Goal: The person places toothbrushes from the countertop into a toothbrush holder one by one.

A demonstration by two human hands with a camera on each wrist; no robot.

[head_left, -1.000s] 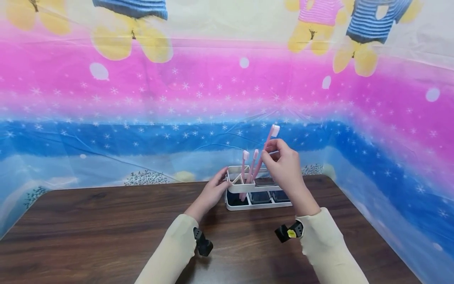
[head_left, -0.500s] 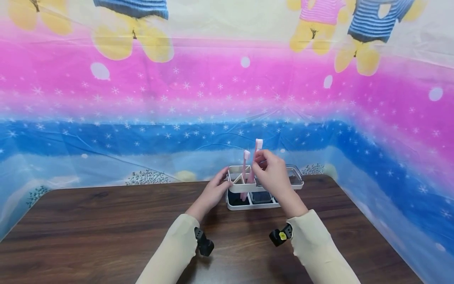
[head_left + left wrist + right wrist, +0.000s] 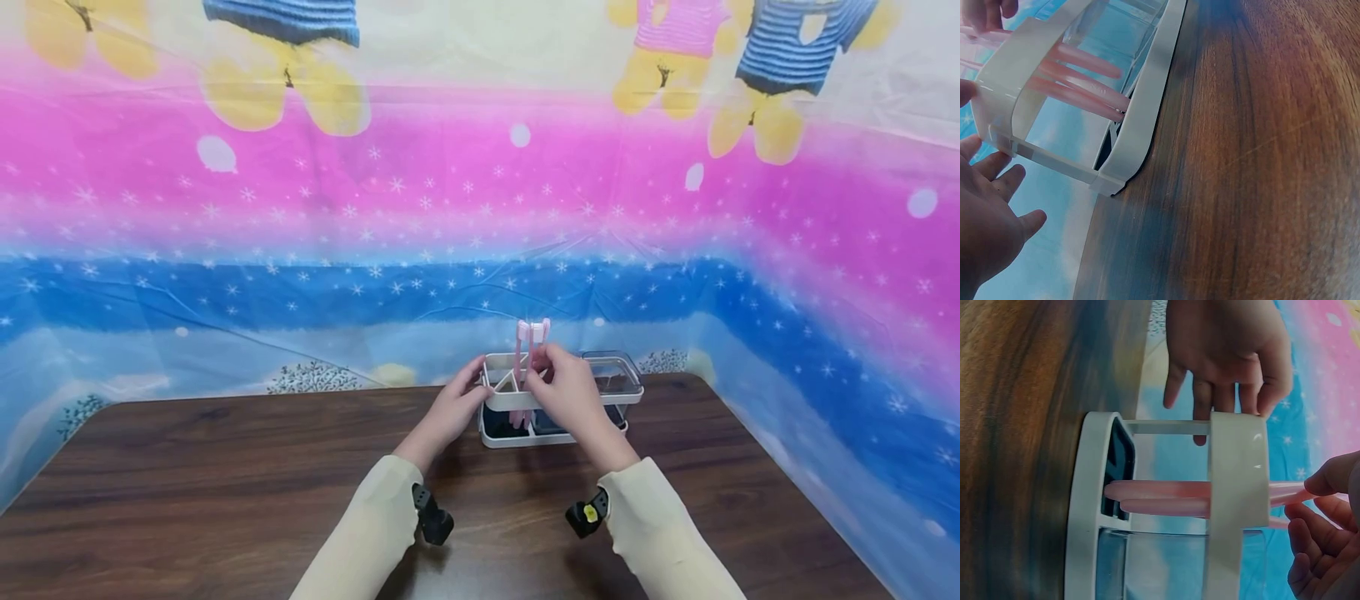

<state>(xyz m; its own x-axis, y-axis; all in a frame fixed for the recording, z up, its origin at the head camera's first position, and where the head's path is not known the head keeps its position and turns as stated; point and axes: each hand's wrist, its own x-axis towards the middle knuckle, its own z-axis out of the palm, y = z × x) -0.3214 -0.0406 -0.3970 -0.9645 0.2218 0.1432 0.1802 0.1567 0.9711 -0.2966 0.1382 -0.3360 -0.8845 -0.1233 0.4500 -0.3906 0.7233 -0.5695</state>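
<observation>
A white two-tier toothbrush holder (image 3: 504,398) stands near the table's far edge. My left hand (image 3: 450,408) grips the left end of its upper tier, thumb at the near side. Pink toothbrushes (image 3: 522,330) stand upright in the upper tier's divided section, bristle ends up. With thumb and fingertips, my right hand (image 3: 566,387) pinches a pink toothbrush (image 3: 1297,497) just above the tier. The left wrist view shows three pink handles (image 3: 1088,94) passing down through the tier; one end sits higher than the others. In the head view, my right hand covers part of the holder.
A clear-lidded compartment (image 3: 615,373) forms the upper tier's right end. Dark trays (image 3: 504,423) fill the lower tier. The brown wooden table (image 3: 225,483) extends in front and to both sides. A printed cloth (image 3: 420,292) hangs right behind the table.
My right hand has moved left and down, lowering its toothbrush into the divided section beside the others. My left hand stays on the holder's left end.
</observation>
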